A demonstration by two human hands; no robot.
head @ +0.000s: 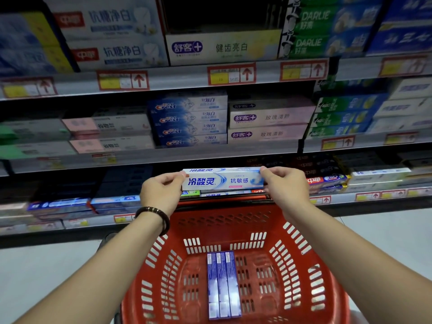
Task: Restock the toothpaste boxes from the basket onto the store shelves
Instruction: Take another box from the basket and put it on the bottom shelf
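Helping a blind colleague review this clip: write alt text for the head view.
The left hand and right hand pinch the ends of a white-and-blue toothpaste box, held level in front of stocked shelves. Below, a red basket holds three more boxes lying side by side.

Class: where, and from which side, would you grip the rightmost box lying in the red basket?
Probably from above, at the ends of the rightmost box: it lies lengthwise on the basket floor, one long face touching the neighbouring box.
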